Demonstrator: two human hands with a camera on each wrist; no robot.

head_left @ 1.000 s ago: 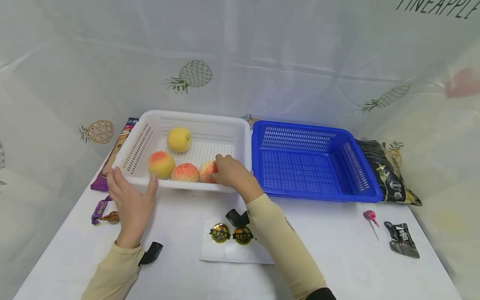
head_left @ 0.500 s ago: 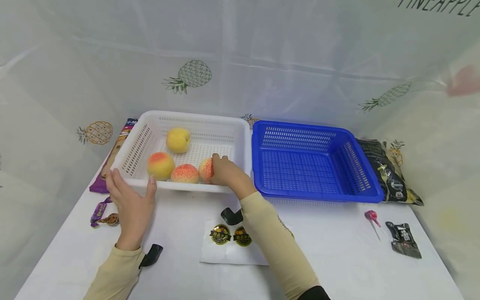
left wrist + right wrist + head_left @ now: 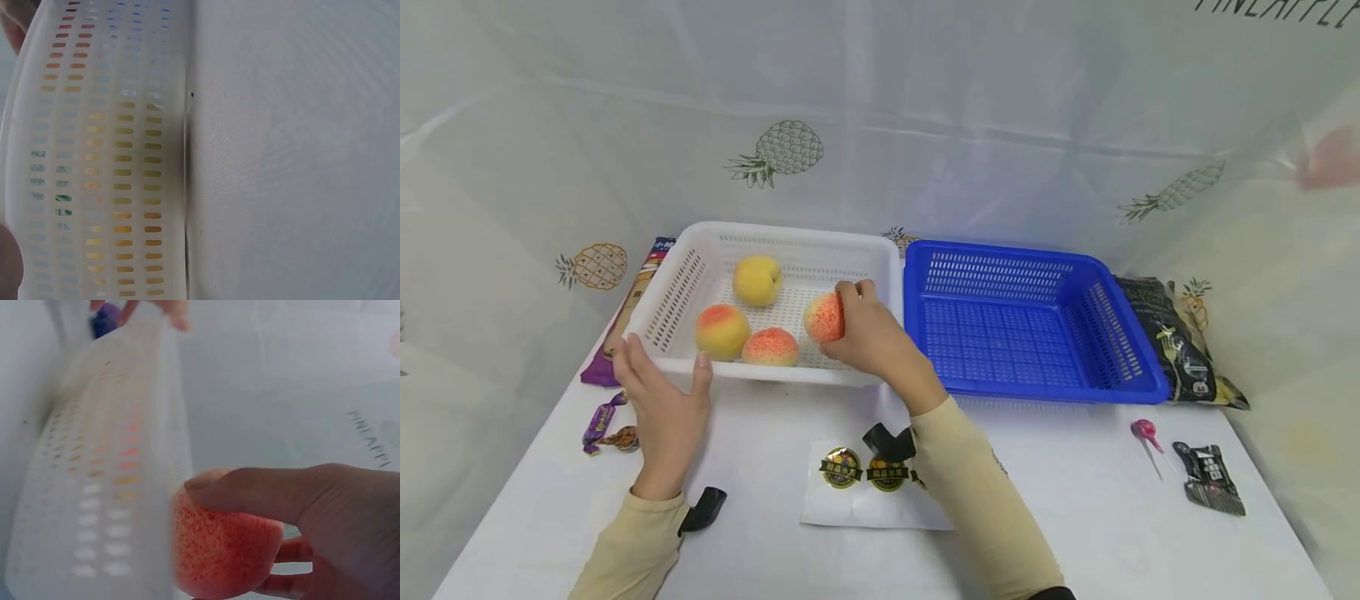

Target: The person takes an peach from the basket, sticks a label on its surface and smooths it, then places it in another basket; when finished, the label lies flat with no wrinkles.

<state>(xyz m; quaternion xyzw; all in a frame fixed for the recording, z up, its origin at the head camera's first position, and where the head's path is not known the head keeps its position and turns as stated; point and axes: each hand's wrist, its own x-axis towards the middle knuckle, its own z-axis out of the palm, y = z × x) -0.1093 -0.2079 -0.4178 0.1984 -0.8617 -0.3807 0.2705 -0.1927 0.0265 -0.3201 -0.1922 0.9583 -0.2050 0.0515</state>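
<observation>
My right hand [image 3: 874, 333] grips a speckled red-and-cream peach [image 3: 825, 318] over the front right part of the white basket [image 3: 790, 373]. In the right wrist view the thumb lies across the near side of the peach [image 3: 228, 550], with fingers behind it. My left hand [image 3: 664, 408] rests its spread fingers and thumb on the basket's front left rim. Inside the basket sit a yellow-red peach [image 3: 722, 332], another speckled peach [image 3: 771, 347] and a yellow fruit [image 3: 757, 281] farther back. The left wrist view shows mostly the slotted wall [image 3: 106, 150] of the basket.
A blue basket [image 3: 1037, 387] stands right beside the white one. Snack bags flank them, a purple one [image 3: 602, 367] left and a black one [image 3: 1180, 350] right. Wrapped candies [image 3: 599, 423], a lollipop [image 3: 1144, 429], a black packet [image 3: 1210, 479] and a sticker sheet [image 3: 850, 508] lie in front.
My right hand has lifted the speckled peach from beside its neighbour, up and slightly to the right. The left hand stays on the rim.
</observation>
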